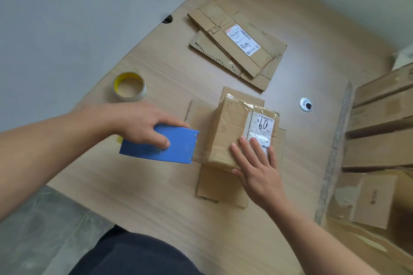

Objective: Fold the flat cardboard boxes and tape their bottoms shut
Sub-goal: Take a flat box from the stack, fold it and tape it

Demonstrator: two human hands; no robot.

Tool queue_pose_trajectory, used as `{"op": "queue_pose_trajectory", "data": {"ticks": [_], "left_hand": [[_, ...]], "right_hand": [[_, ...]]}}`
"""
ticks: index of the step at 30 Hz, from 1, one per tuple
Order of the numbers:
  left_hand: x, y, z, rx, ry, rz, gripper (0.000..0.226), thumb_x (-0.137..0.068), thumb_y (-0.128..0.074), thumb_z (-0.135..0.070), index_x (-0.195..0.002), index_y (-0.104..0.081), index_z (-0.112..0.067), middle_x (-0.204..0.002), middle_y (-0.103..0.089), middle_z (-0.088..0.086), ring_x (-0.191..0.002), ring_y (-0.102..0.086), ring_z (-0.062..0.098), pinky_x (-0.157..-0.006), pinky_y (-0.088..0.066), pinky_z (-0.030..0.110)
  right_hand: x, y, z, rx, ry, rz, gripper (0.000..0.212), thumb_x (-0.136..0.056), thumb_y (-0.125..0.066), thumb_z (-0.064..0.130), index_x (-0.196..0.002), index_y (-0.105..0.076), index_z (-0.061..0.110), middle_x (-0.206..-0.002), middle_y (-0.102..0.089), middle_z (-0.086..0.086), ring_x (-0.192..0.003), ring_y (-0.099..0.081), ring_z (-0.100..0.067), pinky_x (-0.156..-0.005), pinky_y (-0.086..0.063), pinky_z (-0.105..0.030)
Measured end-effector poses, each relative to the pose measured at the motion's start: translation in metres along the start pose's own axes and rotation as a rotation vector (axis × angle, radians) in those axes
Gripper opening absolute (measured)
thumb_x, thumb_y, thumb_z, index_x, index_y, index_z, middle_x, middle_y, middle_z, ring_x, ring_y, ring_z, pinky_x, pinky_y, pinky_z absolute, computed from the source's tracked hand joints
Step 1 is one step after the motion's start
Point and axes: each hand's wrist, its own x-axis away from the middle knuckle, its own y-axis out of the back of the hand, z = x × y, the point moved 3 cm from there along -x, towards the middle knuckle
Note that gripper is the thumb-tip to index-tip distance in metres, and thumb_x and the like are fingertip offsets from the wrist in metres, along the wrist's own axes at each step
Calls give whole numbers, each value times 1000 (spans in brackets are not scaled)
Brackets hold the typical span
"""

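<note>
A small brown cardboard box [232,127] stands upside down on the wooden table [156,196], its open flaps spread flat under it. White labels and shiny tape cover its upturned side. My right hand [257,163] presses flat on that side with straight fingers. My left hand [143,125] grips a blue tape dispenser [174,147], whose toothed edge meets the box's left side. A pile of flat cardboard boxes [237,44] lies farther back.
A roll of tape [129,86] with a yellow core sits at the left near the table's edge. A round metal cable hole [305,104] is right of the box. Several folded boxes [380,131] are stacked at the right. Grey floor [33,219] shows below left.
</note>
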Motion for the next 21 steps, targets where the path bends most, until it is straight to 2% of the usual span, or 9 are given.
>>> {"op": "queue_pose_trajectory", "data": {"ticks": [5, 8, 10, 13, 15, 18, 21], "left_hand": [[-24, -15, -5, -145, 61, -100, 61, -85, -55, -55, -140, -30, -63, -78, -37, -29, -76, -41, 7, -57, -27, 20], [-34, -19, -13, -192, 52, -156, 62, -82, -51, -56, -139, -28, -63, -74, -36, -24, -76, -41, 13, -57, -30, 26], [-38, -20, -19, -215, 50, -179, 63, -79, -49, -57, -137, -24, -65, -76, -40, -21, -79, -43, 18, -62, -34, 31], [-41, -22, -27, -263, 56, -230, 65, -78, -46, -57, -136, -19, -65, -105, -60, -12, -90, -51, 22, -66, -34, 33], [-42, -24, -32, -306, 71, -264, 64, -78, -44, -56, -136, -19, -64, -114, -63, -10, -87, -50, 21, -63, -32, 32], [-40, -28, -42, -371, 113, -295, 63, -80, -42, -56, -140, -23, -62, -111, -63, -9, -80, -45, 20, -53, -25, 30], [-34, -31, -54, -418, 151, -326, 57, -82, -43, -53, -138, -31, -57, -91, -59, -8, -75, -44, 22, -54, -28, 31]], "right_hand": [[-1, 4, 4, -12, -20, 52, 56, -96, -35, 52, -150, -34, 35, -159, -33, 6, -148, -28, -21, -115, -20, -51], [-2, 7, 5, -37, -34, 68, 56, -96, -35, 55, -149, -39, 37, -159, -34, 6, -147, -29, -22, -114, -20, -51], [-2, 7, 5, -57, -46, 87, 57, -97, -33, 59, -150, -37, 39, -160, -32, 7, -148, -27, -21, -115, -19, -51], [-1, 8, 6, -86, -67, 103, 57, -97, -30, 62, -150, -34, 42, -160, -30, 8, -149, -25, -20, -116, -17, -51], [0, 9, 8, -107, -88, 106, 57, -97, -31, 63, -150, -34, 44, -160, -30, 9, -149, -25, -20, -117, -15, -50], [0, 9, 9, -143, -129, 146, 57, -96, -28, 66, -150, -28, 49, -162, -20, 15, -152, -14, -16, -120, -8, -49], [0, 8, 13, -166, -165, 168, 59, -95, -21, 69, -151, -21, 53, -163, -11, 19, -153, -2, -12, -122, -1, -49]]}}
